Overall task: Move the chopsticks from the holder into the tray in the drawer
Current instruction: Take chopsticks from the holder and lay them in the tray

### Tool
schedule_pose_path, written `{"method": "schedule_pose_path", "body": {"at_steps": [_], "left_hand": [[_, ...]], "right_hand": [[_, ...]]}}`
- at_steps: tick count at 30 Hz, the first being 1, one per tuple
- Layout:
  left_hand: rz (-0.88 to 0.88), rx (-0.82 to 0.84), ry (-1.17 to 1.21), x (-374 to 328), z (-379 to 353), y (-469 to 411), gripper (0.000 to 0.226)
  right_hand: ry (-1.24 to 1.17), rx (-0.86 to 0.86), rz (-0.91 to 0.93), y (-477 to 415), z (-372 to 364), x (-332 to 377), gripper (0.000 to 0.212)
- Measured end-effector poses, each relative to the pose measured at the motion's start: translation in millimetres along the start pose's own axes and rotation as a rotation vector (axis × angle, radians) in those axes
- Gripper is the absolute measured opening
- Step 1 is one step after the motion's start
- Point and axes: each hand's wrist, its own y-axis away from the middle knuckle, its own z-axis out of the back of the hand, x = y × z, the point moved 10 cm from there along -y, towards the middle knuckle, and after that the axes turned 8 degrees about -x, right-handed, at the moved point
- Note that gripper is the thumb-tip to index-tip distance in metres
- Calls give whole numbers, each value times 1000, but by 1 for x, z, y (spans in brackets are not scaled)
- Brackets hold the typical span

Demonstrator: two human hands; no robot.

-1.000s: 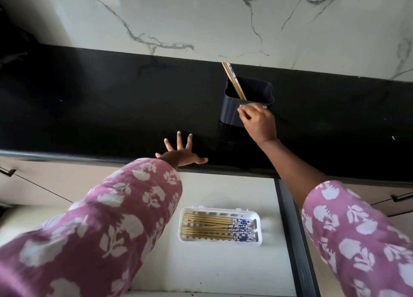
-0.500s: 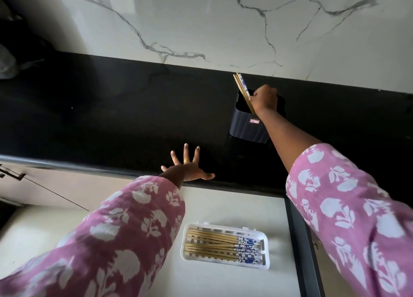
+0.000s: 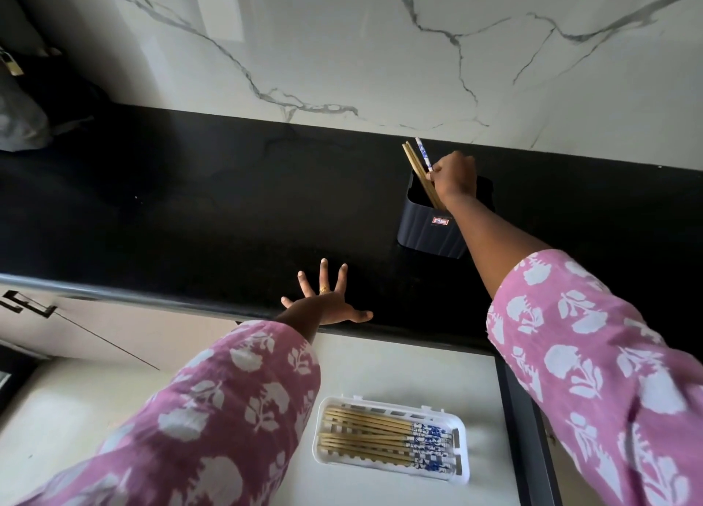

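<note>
1. the right hand (image 3: 454, 178) reaches out over the top of the holder (image 3: 426, 231), arm stretched, the pink flowered sleeve (image 3: 593, 353) pushed back past the forearm. its fingers are curled in and pinch the chopsticks (image 3: 415, 165) at the holder's mouth.
2. the left hand (image 3: 323, 303) lies flat on the black countertop (image 3: 190, 208), nearer the person than the holder and to its left, at the counter's front edge. its fingers are spread wide and straight and hold nothing, and a ring (image 3: 324, 288) sits on one of them.
3. the chopsticks stand in the holder, leaning up and to its left. two plain wooden ends and one blue-and-white patterned end stick out above the hand, and the lower parts are inside the holder.
4. the holder is dark and ribbed with a small red label (image 3: 440, 222), and stands upright on the countertop. the right forearm crosses its right side and hides that part.
5. below the holder, past the counter's edge, the drawer (image 3: 380, 364) is open. a white tray (image 3: 461, 456) lies on its floor with other chopsticks (image 3: 372, 433) laid side by side in it, patterned ends to the right.
6. behind the holder rises a white veined wall (image 3: 380, 48). far to the holder's left sits a grey bag (image 3: 19, 117), well apart.
</note>
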Motion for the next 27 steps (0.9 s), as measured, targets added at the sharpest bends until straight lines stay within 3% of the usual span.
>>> {"method": "schedule_pose_path", "body": {"at_steps": [4, 9, 15, 18, 21, 27], "left_hand": [[12, -35, 21, 0, 2, 3, 106], [19, -141, 119, -1, 7, 11, 102], [35, -292, 309, -18, 31, 21, 63], [-38, -325, 688, -52, 57, 37, 47], [-65, -245, 1161, -82, 71, 47, 47], [-277, -309, 1583, -112, 107, 72, 33]], "right_hand": [[-105, -98, 43, 6, 41, 15, 21], [-299, -341, 28, 19, 122, 27, 19], [-755, -491, -212, 50, 171, -7, 17], [-1062, -523, -338, 78, 172, -22, 22], [-1307, -535, -492, 107, 162, -33, 24], [-1503, -494, -792, 158, 137, -56, 11]]}}
